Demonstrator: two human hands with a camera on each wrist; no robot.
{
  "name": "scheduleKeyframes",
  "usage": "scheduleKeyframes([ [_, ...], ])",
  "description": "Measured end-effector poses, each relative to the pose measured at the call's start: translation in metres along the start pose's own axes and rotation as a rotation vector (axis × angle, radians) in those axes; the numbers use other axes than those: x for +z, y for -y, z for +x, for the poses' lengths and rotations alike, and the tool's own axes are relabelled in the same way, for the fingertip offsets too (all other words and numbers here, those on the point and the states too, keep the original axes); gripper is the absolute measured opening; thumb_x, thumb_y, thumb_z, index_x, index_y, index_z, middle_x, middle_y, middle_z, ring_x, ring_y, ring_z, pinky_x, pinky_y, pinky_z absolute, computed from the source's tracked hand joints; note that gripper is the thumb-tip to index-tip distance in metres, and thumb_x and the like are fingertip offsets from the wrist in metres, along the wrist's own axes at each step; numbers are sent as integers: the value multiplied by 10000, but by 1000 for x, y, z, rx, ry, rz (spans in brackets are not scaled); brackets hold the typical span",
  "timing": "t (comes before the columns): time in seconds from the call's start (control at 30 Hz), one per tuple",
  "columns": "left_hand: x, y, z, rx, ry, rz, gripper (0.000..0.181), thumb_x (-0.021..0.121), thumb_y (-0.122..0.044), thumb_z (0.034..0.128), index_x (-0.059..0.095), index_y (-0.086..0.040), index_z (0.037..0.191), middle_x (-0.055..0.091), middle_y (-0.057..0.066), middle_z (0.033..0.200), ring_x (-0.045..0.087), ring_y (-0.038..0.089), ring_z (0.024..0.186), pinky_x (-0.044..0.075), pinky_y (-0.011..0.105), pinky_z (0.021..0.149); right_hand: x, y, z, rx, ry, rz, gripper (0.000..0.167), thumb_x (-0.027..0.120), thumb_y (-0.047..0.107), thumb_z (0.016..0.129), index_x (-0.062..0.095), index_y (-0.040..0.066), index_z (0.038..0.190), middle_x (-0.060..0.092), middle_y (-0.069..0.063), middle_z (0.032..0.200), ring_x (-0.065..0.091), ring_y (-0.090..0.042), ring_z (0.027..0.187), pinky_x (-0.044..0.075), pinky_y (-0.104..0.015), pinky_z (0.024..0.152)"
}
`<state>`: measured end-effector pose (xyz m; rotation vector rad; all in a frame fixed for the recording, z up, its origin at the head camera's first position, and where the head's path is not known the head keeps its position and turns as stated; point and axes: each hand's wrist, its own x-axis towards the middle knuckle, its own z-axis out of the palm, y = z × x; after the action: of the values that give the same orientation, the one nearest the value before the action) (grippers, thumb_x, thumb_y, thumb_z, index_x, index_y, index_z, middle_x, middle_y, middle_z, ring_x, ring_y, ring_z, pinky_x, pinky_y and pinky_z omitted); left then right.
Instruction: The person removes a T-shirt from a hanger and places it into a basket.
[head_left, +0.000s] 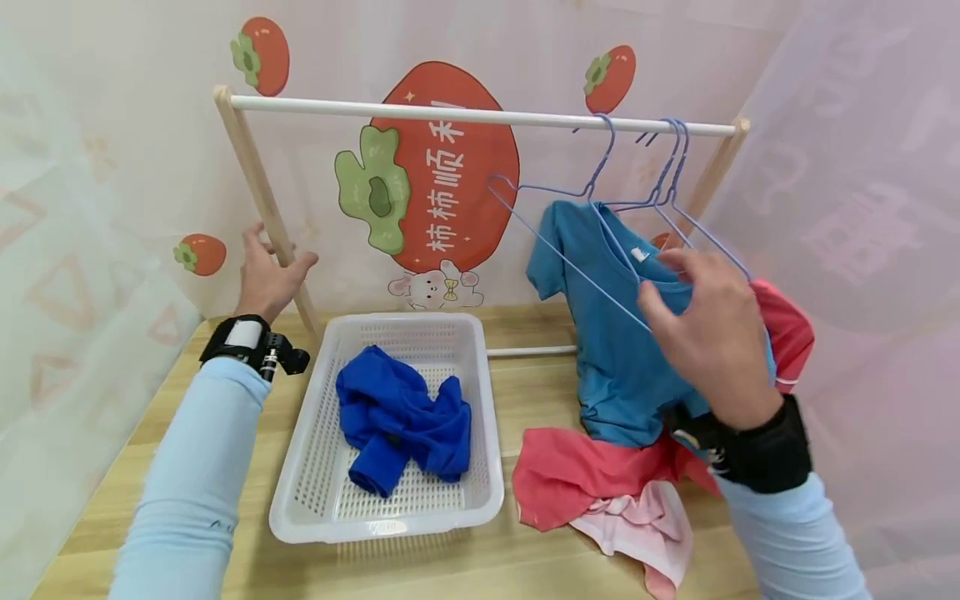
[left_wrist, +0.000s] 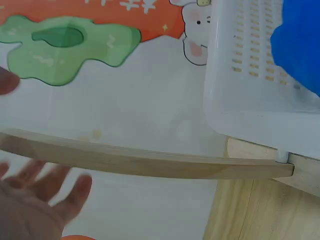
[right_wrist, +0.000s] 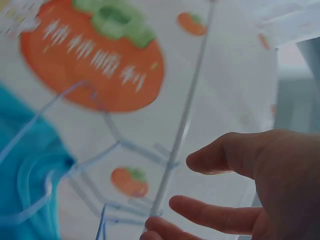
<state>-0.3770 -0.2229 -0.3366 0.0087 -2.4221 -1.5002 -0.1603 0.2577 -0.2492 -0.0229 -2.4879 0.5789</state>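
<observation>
In the head view my left hand [head_left: 272, 275] is at the left wooden post [head_left: 255, 183] of a clothes rack. Its fingers are spread on both sides of the post; in the left wrist view they stand apart from the wood. My right hand [head_left: 712, 333] is in front of a teal T-shirt [head_left: 607, 358], thumb and fingers parted. Nothing is between them in the right wrist view. A blue wire hanger [head_left: 551, 189] hooks over the white rail [head_left: 337, 107], turned outward in front of the shirt, its lower wire running behind my right hand. More blue hangers [head_left: 660, 179] hang to its right.
A white plastic basket [head_left: 491, 450] with a bunched blue garment [head_left: 405, 417] stands on the wooden table [head_left: 300, 575]. A red garment [head_left: 577, 467] and pink cloth [head_left: 637, 533] lie below the T-shirt. A red sleeve [head_left: 783, 329] shows behind it. A printed curtain backs the rack.
</observation>
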Motion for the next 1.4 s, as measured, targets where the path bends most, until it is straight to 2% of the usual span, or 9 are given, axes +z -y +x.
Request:
scheduleKeyframes([
  [0.07,7,4,8,-24,35,-65,604,652,-411,1005,460,-105,1489,713,62,1244,712,166,1076,540,296,922,-5,-11,11,41,13,-99,549,677,261,1006,543,5,1473,538,-292,1461,519,-491,1275,532,-705,945],
  [0.17,12,9,16,-103,17,-279,307,663,-413,1019,676,-107,1033,679,-85,778,658,36,720,510,173,720,1,-27,27,56,68,-232,602,632,241,1015,452,-63,1503,480,-351,1464,464,-541,1280,481,-706,1006],
  [0.27,14,12,22,-152,-63,-397,463,626,-470,1032,596,-168,682,504,-121,526,485,44,529,436,192,609,11,-41,39,59,110,-291,633,591,235,1037,375,-81,1541,472,-367,1468,474,-554,1267,474,-695,1029],
  [0.37,20,12,28,-123,-80,-353,582,539,-523,1055,533,-217,560,447,-132,462,423,47,484,371,239,598,17,-55,48,55,111,-288,568,525,257,1085,390,-48,1545,521,-340,1444,538,-525,1211,523,-676,984],
  [0.53,23,17,33,-73,-77,-310,580,496,-490,1065,549,-219,556,470,-136,455,444,42,475,375,256,586,26,-64,60,14,18,-183,432,389,298,1148,571,-15,1385,646,-280,1174,606,-450,996,562,-611,802],
  [0.73,25,23,37,-74,-99,-320,583,493,-486,1067,518,-212,553,455,-120,442,412,64,440,339,272,501,29,-43,67,12,-89,-150,413,373,273,1154,644,-36,1114,625,-263,957,626,-455,866,531,-579,643],
  [0.93,26,18,31,-63,-116,-345,582,493,-442,1065,483,-205,533,430,-124,427,397,53,418,320,259,473,14,-27,65,74,-138,-181,495,337,321,1160,632,-77,1159,614,-274,936,607,-448,794,545,-571,669],
  [1.1,31,22,29,-51,-115,-336,579,488,-462,1066,469,-200,550,414,-111,437,375,81,421,314,288,466,-4,-35,43,51,-181,-174,509,341,305,1159,618,-118,1213,613,-319,994,597,-484,844,546,-632,759],
  [1.4,29,16,28,-20,-160,-279,570,483,-462,1062,458,-212,550,393,-128,446,354,79,434,304,281,473,-15,-66,-26,43,-237,-153,353,482,164,1117,604,-134,1260,655,-361,1128,626,-575,929,536,-725,867],
])
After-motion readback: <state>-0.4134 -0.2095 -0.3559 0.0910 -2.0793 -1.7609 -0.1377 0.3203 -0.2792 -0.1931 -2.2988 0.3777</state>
